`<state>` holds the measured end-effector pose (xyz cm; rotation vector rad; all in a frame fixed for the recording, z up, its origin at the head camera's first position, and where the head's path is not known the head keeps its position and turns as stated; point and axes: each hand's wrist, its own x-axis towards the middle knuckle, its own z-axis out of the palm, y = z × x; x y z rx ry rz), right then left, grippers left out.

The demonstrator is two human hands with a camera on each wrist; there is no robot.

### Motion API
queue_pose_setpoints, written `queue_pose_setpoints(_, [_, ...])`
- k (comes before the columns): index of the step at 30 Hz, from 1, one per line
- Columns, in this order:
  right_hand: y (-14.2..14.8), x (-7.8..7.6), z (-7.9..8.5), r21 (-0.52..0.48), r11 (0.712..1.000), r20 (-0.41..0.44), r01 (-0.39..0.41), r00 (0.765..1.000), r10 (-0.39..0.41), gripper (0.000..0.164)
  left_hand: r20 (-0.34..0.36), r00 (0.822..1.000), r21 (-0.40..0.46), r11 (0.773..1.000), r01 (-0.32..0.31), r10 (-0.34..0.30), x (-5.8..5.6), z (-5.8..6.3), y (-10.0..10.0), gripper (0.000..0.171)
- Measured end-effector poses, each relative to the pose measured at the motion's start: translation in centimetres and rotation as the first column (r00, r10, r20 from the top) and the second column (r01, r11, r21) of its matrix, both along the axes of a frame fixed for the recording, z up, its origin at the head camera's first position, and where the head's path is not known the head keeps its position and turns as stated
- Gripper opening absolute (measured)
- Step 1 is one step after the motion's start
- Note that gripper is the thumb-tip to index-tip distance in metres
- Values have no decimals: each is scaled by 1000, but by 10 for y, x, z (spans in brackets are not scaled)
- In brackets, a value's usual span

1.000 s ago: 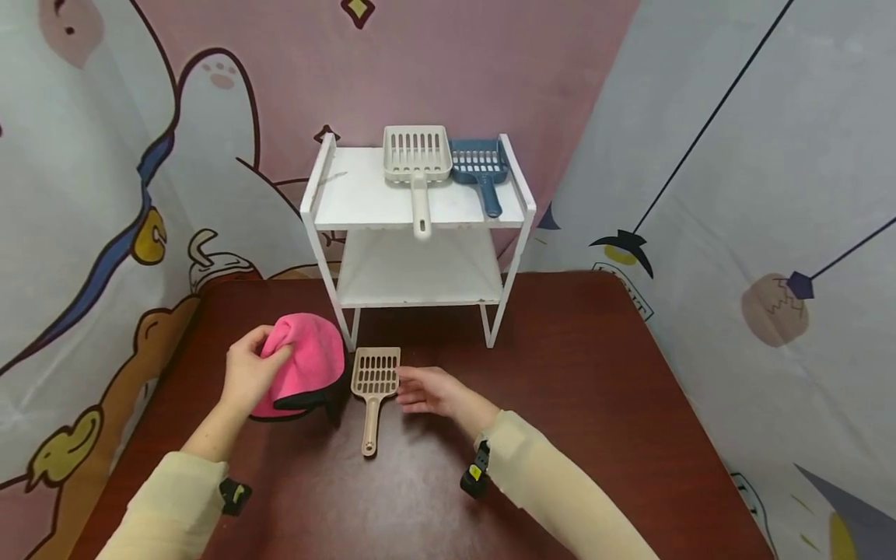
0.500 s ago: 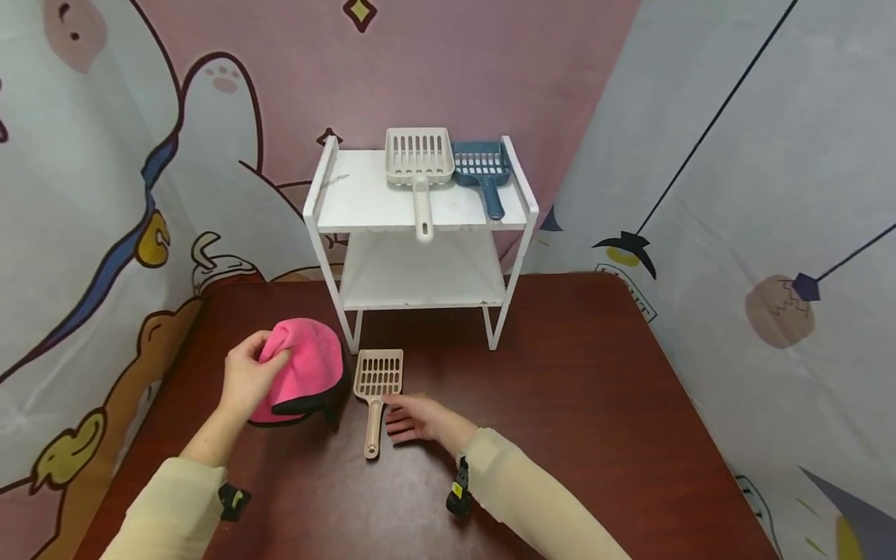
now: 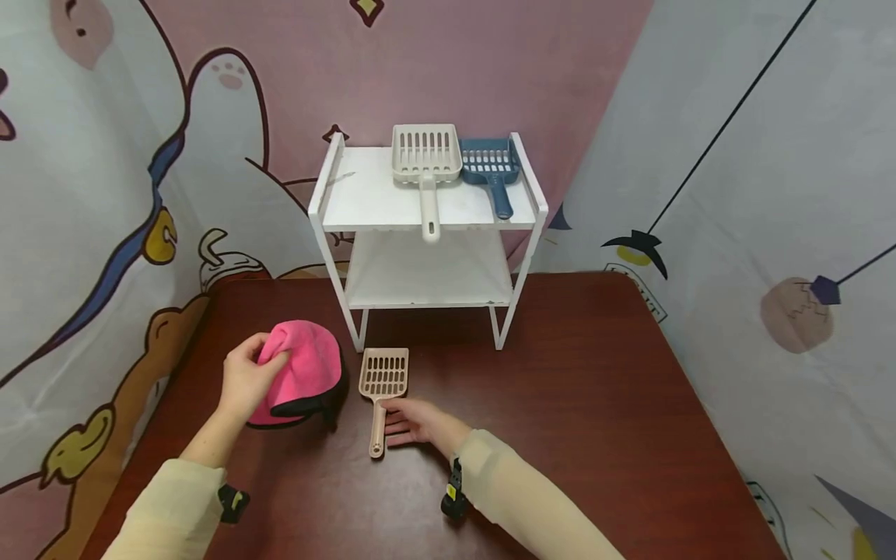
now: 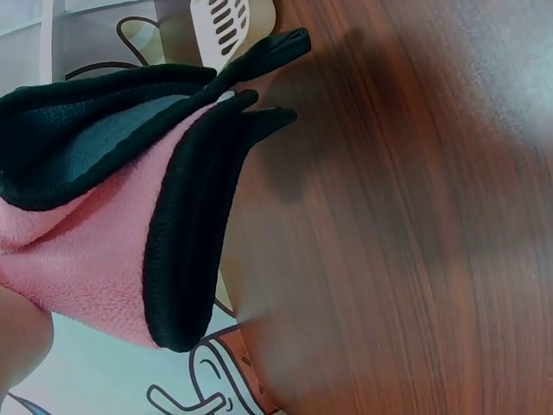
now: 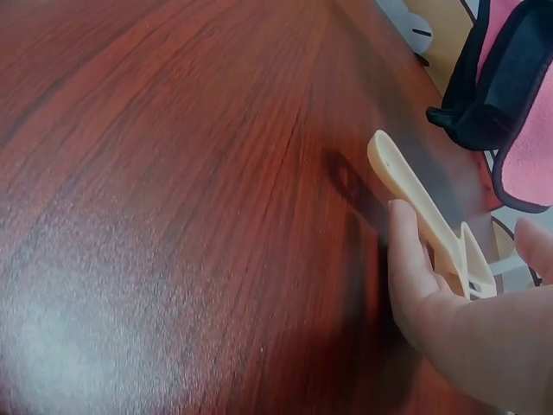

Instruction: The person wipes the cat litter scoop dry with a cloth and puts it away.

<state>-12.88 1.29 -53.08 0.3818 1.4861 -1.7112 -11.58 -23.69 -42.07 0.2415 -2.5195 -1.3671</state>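
My left hand [image 3: 246,375] pinches a pink cloth [image 3: 311,359] with black edging, which hangs folded above the left part of the table. The left wrist view shows its dark inner side [image 4: 99,138]. To the right of the cloth is a beige slotted litter scoop [image 3: 379,429], handle toward me. My right hand [image 3: 423,424] is at the handle's right side, with its fingers extended against it. From the right wrist, the fingers [image 5: 406,251] lie along the scoop's handle [image 5: 406,186] while the thumb [image 5: 531,246] stands apart from it.
A white two-tier shelf [image 3: 430,299] stands at the back of the brown table [image 3: 574,435]. On its top lie a cream litter scoop [image 3: 428,198], handle overhanging the front edge, and a blue scoop [image 3: 498,194]. Printed cloth walls [image 3: 714,194] surround the table.
My right hand has moved from beside the beige scoop's head down and left to its handle. The left hand keeps holding the pink cloth in about the same place.
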Motion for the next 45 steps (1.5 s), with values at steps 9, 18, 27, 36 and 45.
queue_pose_setpoints(9, [-5, -2, 2, 57, 997, -4, 45, 999, -44, 30, 7, 1000, 10, 1000, 0, 0, 0, -2, -2, 25])
queue_pose_setpoints(18, [2, -48, -112, -127, 984, -12, 122, 992, -124, 42, -8, 1000, -1, 1000, 10, -10, 1, 3, 0, 23])
queue_pose_setpoints(27, [23, -31, -47, -273, 960, 6, 55, 998, -56, 27, -19, 1000, 0, 1000, 15, -15, 1, 1, 1, 23])
queue_pose_setpoints(36, [58, -13, 33, -175, 984, -1, -27, 1000, 28, 22, -29, 999, 2, 999, 47, -47, 4, 21, 13, 20])
queue_pose_setpoints(45, [95, -16, 56, -150, 976, -59, -155, 987, 148, 22, -74, 993, -16, 996, 87, -88, -9, 7, 15, 20])
